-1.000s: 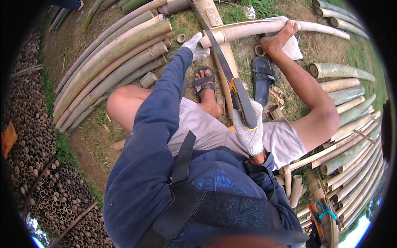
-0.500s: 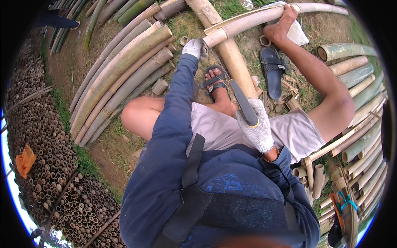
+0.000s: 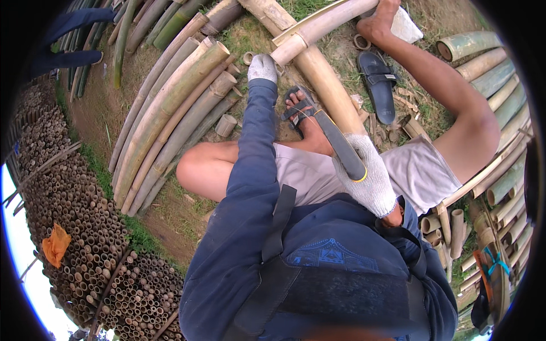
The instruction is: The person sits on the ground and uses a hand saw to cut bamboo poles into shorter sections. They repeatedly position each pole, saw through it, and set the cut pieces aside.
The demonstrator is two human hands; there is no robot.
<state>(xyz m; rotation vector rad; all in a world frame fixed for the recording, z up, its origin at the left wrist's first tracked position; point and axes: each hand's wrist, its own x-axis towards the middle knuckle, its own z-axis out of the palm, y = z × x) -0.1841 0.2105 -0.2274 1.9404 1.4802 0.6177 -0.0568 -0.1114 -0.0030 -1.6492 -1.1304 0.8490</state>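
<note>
My right hand point(image 3: 369, 173), in a white knitted glove, is wrapped round the grey-black handle of a hand saw point(image 3: 335, 139). The thin blade points up and left, past my sandalled left foot. Just left of a bamboo pole's point(image 3: 310, 34) cut end is my gloved left hand point(image 3: 263, 68), its fingers curled. A tan edge shows at its right side, but what it holds is hidden. The pole lies across a thicker bamboo beam point(image 3: 324, 74), and my bare right foot point(image 3: 378, 20) rests by it. A small bamboo ring point(image 3: 248, 58) lies beside my left hand.
Long bamboo poles point(image 3: 170, 113) lie at the left, more point(image 3: 495, 85) at the right. A black sandal point(image 3: 378, 88) and short offcuts point(image 3: 226, 125) lie on the ground. Stacked cut bamboo point(image 3: 85, 227) fills the far left. Another person's dark-clothed legs point(image 3: 74, 42) show at upper left.
My left hand has come slightly left, away from the pole's end. The saw blade has dropped away from the cut end. The other person's legs have come further into view.
</note>
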